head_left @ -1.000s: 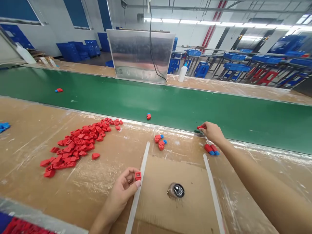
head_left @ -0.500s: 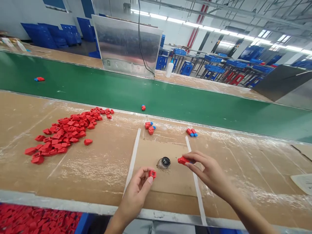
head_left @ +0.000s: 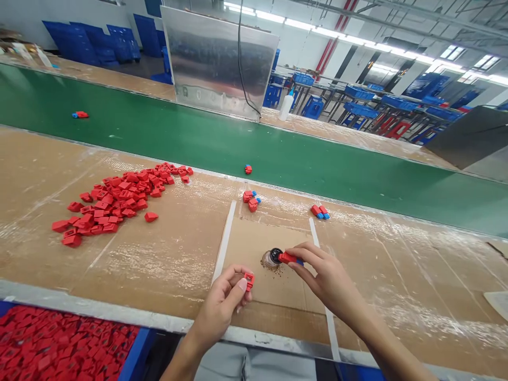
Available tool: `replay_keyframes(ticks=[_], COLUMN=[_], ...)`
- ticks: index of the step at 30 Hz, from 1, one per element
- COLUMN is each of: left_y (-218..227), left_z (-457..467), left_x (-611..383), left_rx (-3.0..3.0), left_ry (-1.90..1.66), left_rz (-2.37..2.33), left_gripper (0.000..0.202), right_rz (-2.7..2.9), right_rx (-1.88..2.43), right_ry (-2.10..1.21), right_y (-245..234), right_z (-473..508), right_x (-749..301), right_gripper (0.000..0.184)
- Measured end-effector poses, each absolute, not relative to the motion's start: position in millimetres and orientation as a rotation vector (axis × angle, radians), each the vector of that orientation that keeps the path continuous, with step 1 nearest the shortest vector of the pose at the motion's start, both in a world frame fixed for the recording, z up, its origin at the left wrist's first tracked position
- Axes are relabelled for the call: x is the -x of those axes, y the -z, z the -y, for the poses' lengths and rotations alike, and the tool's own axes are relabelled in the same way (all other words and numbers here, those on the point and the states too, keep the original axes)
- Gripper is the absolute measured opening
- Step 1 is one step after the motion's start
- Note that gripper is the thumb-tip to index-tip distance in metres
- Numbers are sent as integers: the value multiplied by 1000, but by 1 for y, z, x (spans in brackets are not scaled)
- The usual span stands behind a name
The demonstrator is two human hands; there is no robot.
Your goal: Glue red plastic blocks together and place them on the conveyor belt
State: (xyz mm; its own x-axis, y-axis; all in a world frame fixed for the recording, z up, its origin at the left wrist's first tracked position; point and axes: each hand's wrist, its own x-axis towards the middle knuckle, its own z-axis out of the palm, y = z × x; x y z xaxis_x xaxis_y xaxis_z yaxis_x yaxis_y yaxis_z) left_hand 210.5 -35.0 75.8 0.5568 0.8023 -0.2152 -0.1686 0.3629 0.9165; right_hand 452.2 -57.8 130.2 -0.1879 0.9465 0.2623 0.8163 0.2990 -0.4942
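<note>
Over cardboard [head_left: 254, 248], hands apart, right hand [head_left: 327, 278] pinches a red part [head_left: 286, 258] against a round canister [head_left: 272, 259], left hand [head_left: 220, 307] a red block [head_left: 248, 281].

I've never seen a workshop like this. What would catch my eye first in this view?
The big scatter of red plastic pieces on the brown work bench stands out first, left of centre, with a long green conveyor belt behind it. Near the middle, the left hand pinches a small red square piece, while the right hand holds a red-and-blue piece at a small round black-topped object.
</note>
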Motion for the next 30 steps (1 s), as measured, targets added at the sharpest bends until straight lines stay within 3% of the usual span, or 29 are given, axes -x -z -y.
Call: replay_keyframes(ticks=[11,30], left_y=[-79,-78], left_z=[35,40], left_x=[-212,-209], left_rx=[-1041,-996], left_ry=[-708,-687], left_rz=[-722,-727], left_gripper=[19,29], right_rz=[2131,2120], right_rx=[1495,1510], right_ry=[-257,-267], right_y=[-135,-135], right_z=[55,57], right_x=[-446,-445], right_gripper=[17,16])
